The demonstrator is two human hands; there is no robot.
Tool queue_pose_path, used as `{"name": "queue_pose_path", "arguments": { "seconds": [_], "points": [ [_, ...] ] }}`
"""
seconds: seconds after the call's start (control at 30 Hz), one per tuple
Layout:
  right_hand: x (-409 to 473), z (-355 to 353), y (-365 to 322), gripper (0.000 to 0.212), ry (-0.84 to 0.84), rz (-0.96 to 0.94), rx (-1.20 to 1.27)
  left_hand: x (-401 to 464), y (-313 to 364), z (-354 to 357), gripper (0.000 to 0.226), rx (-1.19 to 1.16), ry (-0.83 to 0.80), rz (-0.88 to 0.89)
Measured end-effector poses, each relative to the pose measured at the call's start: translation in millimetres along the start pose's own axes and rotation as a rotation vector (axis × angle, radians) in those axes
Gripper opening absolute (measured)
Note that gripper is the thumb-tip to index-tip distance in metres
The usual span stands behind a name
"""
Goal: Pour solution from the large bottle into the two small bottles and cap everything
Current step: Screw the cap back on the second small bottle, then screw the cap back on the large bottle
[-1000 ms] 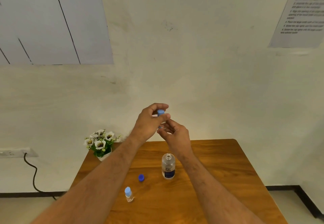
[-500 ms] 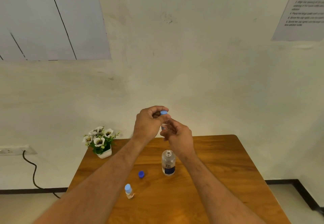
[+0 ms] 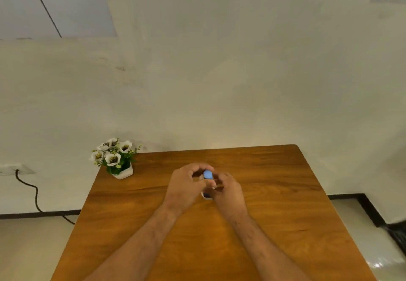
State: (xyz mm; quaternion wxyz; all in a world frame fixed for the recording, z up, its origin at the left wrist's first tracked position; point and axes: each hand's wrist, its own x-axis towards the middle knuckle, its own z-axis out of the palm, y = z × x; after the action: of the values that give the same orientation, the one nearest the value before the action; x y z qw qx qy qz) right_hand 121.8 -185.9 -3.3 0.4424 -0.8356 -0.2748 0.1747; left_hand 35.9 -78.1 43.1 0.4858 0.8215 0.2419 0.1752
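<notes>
Both hands meet over the middle of the wooden table [image 3: 274, 192]. My left hand [image 3: 185, 185] pinches the light blue cap [image 3: 207, 174] of a small bottle. The bottle's body is almost wholly hidden inside the fingers of my right hand [image 3: 227, 190], which grips it. Just below the hands, a sliver of the large clear bottle [image 3: 206, 196] with its dark blue label shows between them. The second small bottle and the loose dark blue cap are hidden behind my left forearm.
A small white pot of white flowers [image 3: 115, 159] stands at the table's back left corner. A wall socket with a black cable [image 3: 33, 190] is at the left, below table height. The wall runs close behind the table.
The view has tilted, so my hands now appear lower, in front of the large bottle. They still hold the small bottle and its cap. The other small bottle and loose cap are now covered.
</notes>
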Motion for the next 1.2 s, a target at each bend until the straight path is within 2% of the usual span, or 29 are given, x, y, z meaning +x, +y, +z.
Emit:
{"name": "queue_pose_path", "arguments": {
  "seconds": [0.13,0.2,0.33,0.63,0.77,0.9,0.97,1.1,1.2],
  "points": [
    [-5,13,30,0.03,-0.055,0.011,-0.08,-5,-31,12,0.042,0.092,-0.028,-0.007],
    [-8,18,46,0.03,-0.094,0.058,-0.09,-6,-43,14,0.038,0.133,0.004,-0.021],
    [-15,34,75,0.04,-0.214,0.115,-0.185,-5,-67,15,0.03,0.171,0.082,-0.151],
    [-26,56,103,0.038,-0.248,0.181,-0.232,8,-106,22,0.034,0.195,0.103,-0.433],
    [-27,57,107,0.043,-0.243,0.182,-0.21,9,-115,29,0.039,0.219,0.093,-0.477],
    [-29,50,112,0.064,-0.317,0.222,-0.138,13,-118,40,0.039,0.239,0.116,-0.443],
    [-28,45,115,0.061,-0.261,0.24,-0.105,16,-119,44,0.038,0.301,0.128,-0.416],
    [-6,39,110,0.05,-0.033,0.197,0.032,24,-129,42,0.047,0.66,0.099,-0.431],
    [22,35,98,0.069,0.005,0.198,0.161,33,-132,42,0.052,0.727,0.04,-0.585]
  ]
}}
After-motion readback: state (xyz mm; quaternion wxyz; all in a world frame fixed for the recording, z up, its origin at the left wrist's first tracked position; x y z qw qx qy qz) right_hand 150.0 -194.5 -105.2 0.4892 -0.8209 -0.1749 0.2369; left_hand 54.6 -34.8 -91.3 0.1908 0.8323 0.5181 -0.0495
